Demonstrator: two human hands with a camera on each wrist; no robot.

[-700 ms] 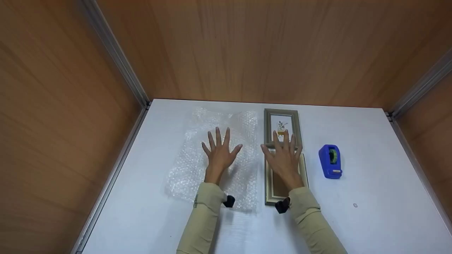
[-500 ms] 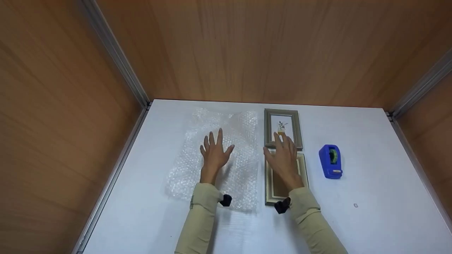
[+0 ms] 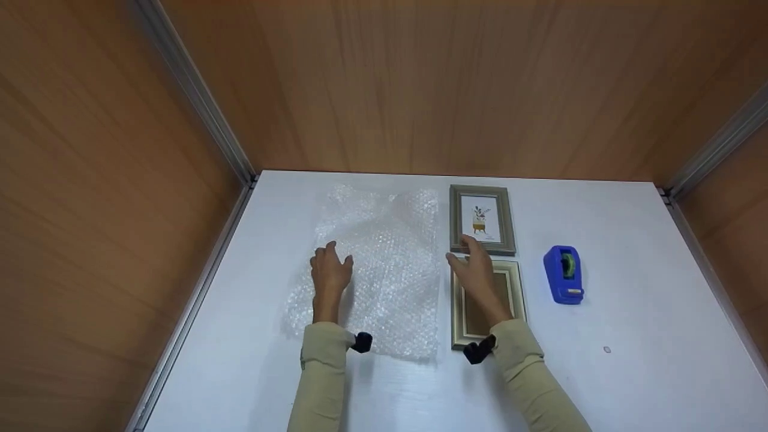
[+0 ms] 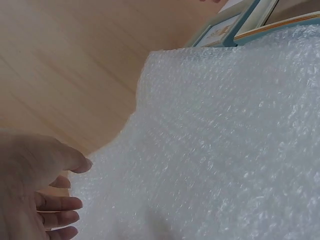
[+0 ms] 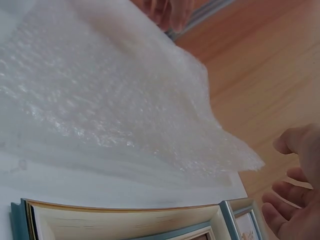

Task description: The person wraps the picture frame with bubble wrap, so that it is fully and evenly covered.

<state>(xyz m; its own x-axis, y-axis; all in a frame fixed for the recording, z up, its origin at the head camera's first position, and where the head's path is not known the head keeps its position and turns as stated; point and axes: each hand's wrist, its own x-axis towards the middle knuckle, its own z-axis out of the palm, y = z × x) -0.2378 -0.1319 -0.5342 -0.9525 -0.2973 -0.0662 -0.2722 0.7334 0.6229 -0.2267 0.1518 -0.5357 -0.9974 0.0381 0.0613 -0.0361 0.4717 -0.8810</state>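
Observation:
A sheet of bubble wrap (image 3: pixel 390 270) lies flat on the white table. Over its left part hovers my left hand (image 3: pixel 331 273), fingers loosely bent and nothing held. In the left wrist view, the thumb and fingertips (image 4: pixel 62 203) show beside the wrap's edge; whether they touch it I cannot tell. My right hand (image 3: pixel 479 277) hangs above two picture frames, thumb apart from the bent fingers, holding nothing. The far frame (image 3: pixel 503 222) carries a small plant picture. The near frame (image 3: pixel 457 321), gold-edged with a brown middle, is partly covered by that hand.
A blue tape dispenser (image 3: pixel 563 282) with a green roll stands right of the frames. A small clear scrap (image 3: pixel 606 349) lies nearer on the table (image 3: pixel 654 288). Wooden panels (image 3: pixel 408 90) rise at the back and both sides.
My left hand has moved left across the bubble wrap, and its spread fingers have drawn in and bent. The right hand's fingers have also closed together and bent, the arm staying nearly in place.

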